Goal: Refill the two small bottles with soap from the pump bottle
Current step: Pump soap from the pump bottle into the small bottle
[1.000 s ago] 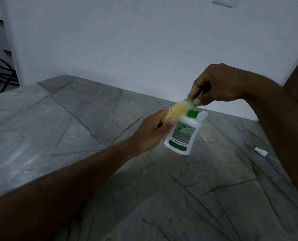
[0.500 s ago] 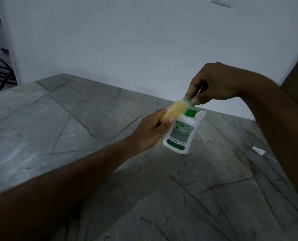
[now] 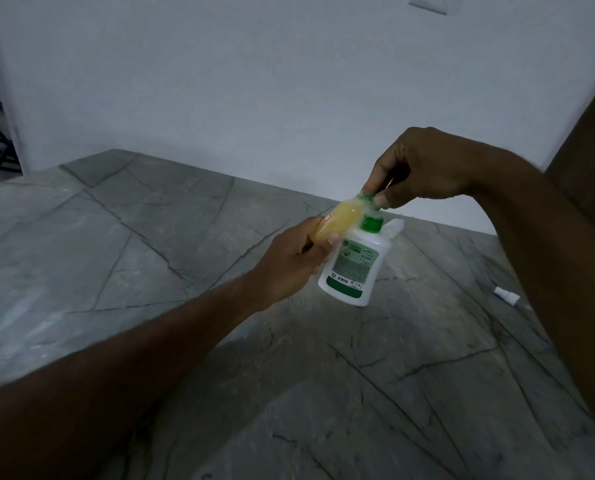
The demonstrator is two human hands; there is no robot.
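Head view is showing your left hand wrapping around a small bottle full of yellow soap, holding it tilted in the air so its top is pointing up and to the right. Your fingers are closing round the lower half of that bottle, and your thumb is lying along its near side. Your right hand is reaching in from the right, with thumb and fingertips pinching the green cap at the top of the small bottle; whether the cap is seated tight or loose is not something you can tell from here.

Just behind and below the small bottle, the white pump bottle with the green label is standing on the grey marble countertop, its green collar sitting right under the yellow bottle's neck and its white spout pointing right. It is looking tilted, though the wide lens may be doing that. Your left fingers are sitting just beside its shoulder; contact is unclear.

Far over on the right of the countertop, well apart from both bottles, a small white item is lying on its side, partly hidden by your right forearm, and too small to identify.
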